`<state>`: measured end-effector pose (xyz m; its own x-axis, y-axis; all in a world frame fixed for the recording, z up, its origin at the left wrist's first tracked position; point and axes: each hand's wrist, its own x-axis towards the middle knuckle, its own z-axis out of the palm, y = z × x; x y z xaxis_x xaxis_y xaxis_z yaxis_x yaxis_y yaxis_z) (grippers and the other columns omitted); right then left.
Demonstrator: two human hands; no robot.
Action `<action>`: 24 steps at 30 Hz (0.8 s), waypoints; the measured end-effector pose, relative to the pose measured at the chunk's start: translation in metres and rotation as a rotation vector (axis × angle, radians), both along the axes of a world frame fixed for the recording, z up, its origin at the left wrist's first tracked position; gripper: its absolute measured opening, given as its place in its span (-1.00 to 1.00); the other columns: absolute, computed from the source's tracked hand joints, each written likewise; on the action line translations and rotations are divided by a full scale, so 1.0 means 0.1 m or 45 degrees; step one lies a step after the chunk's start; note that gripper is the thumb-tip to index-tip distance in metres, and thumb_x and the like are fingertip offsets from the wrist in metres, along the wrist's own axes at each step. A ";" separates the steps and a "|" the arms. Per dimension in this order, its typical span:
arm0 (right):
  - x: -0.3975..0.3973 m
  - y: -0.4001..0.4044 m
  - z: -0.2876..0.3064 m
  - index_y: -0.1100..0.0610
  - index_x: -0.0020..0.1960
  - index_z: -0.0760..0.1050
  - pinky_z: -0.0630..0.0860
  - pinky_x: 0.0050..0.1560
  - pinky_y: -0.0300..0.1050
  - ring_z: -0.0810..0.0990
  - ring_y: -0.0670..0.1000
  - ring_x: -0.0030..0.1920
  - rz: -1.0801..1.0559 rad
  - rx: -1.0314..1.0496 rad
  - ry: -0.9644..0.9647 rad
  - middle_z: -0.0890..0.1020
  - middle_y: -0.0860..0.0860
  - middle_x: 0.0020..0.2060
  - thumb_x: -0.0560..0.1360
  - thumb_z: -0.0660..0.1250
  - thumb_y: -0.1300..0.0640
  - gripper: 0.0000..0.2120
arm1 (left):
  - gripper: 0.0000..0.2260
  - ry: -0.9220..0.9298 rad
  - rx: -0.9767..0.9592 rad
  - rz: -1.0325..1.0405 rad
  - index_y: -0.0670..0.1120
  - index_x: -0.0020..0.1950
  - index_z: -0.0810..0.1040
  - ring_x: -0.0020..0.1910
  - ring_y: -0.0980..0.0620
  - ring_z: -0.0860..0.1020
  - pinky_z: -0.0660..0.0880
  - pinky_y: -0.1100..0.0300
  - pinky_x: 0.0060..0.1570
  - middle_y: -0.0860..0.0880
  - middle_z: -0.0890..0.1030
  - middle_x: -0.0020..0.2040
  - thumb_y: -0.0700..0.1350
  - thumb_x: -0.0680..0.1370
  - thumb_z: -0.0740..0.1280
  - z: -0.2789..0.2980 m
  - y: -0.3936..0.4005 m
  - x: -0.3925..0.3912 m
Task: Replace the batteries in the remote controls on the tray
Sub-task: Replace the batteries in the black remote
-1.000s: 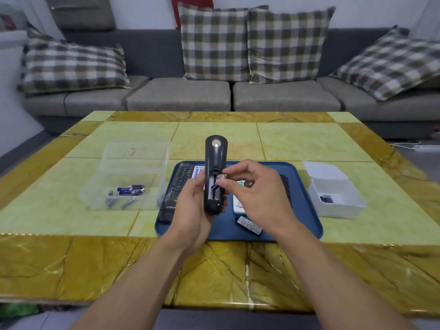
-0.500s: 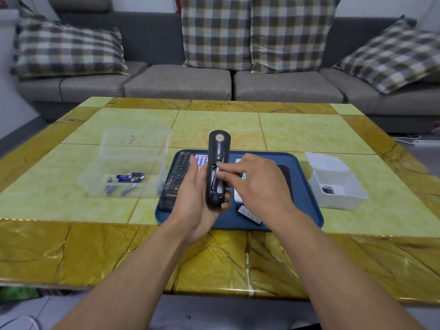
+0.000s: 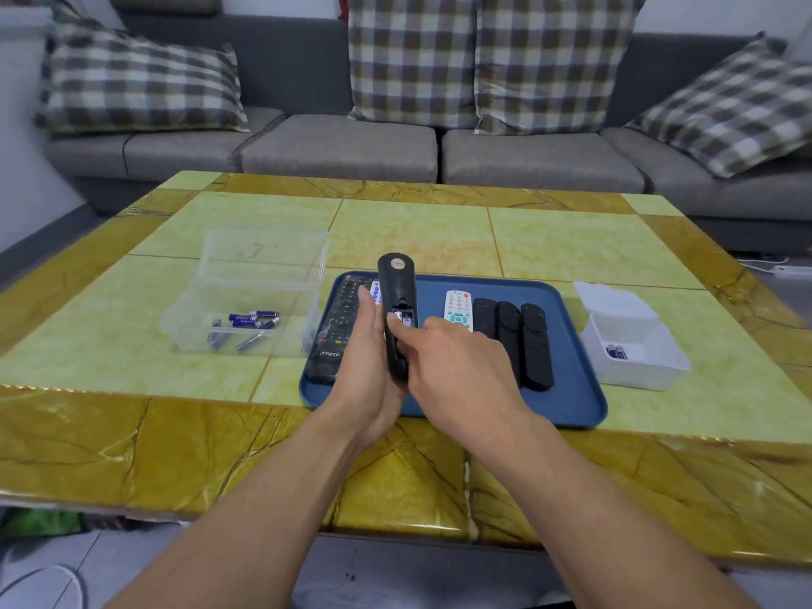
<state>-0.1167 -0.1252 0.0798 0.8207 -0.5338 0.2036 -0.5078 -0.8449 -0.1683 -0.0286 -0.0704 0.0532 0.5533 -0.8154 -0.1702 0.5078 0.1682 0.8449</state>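
Observation:
My left hand [image 3: 364, 367] grips a black remote [image 3: 396, 283] upright above the blue tray [image 3: 575, 402], back side toward me, its battery compartment [image 3: 403, 317] uncovered. My right hand [image 3: 457, 367] reaches in from the right, and its thumb presses at the lower part of that compartment. On the tray lie a large black remote [image 3: 340, 331], a white remote [image 3: 458, 309] and black remotes [image 3: 523, 340] side by side. A clear box [image 3: 246, 318] on the left holds several blue batteries [image 3: 248, 320].
A white open box [image 3: 632, 349] with a couple of batteries [image 3: 616, 351] stands right of the tray. The tiled table [image 3: 571, 243] stretches behind, with a grey sofa [image 3: 342, 147] and checked cushions beyond it.
My right hand has slid down from the top of the battery compartment to its lower part, pushing a battery in. The remotes on the tray's right side have come into sight.

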 end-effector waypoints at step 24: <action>-0.09 -0.12 -0.04 -0.20 0.29 0.55 0.33 -0.43 -0.30 0.38 -0.13 -0.45 -0.096 0.674 -0.484 0.46 -0.11 -0.46 0.60 0.31 0.01 -0.71 | -0.53 0.036 0.073 0.144 -0.12 0.12 0.60 -0.26 0.01 0.56 0.48 0.13 -0.19 -0.07 0.61 -0.22 0.23 0.67 0.10 -0.11 -0.09 0.06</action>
